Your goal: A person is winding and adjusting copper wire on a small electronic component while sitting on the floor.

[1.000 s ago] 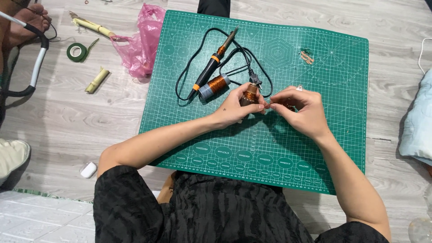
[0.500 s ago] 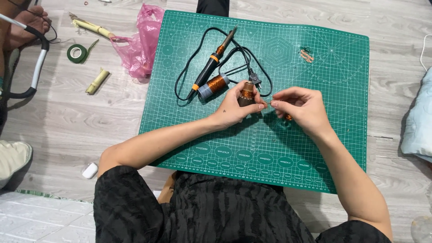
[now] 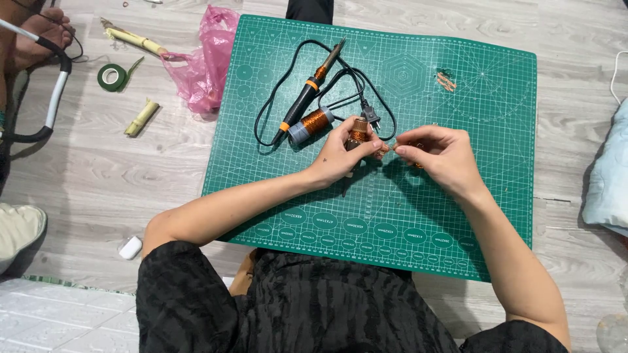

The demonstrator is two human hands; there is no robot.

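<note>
While the left hand (image 3: 340,153) grips a small copper-wound coil (image 3: 358,131) upright between thumb and fingers, the right hand (image 3: 435,153) pinches its thumb and forefinger narrowly together just beside it, fingertips nearly meeting the left hand's; whatever the right fingers nip is too thin to make out, though it may be a strand of wire. Both hands sit over the middle of a green cutting mat (image 3: 458,216) that lies on the wooden floor (image 3: 118,176).

Just beyond the left hand, touching or nearly touching the held coil, a second copper coil (image 3: 313,123) with a grey end lies on its side on the mat. Beside it a soldering iron (image 3: 311,91) with a black and orange handle lies slanted, tip toward the mat's far edge, its black cord (image 3: 275,91) looped around it and ending in a plug (image 3: 371,117) near the left hand's fingertips. Near the mat's far right corner lies a small scrap of copper bits (image 3: 447,80).

Off the mat's far left corner a crumpled pink plastic bag (image 3: 206,65) rests on the floor. Further left lie a roll of green tape (image 3: 112,77), a short yellowish stick (image 3: 142,117) and a longer one (image 3: 134,39). Near the person's left elbow a small white object (image 3: 130,247) sits on the floor. Another person's foot (image 3: 42,29) shows at the far left corner of the view.
</note>
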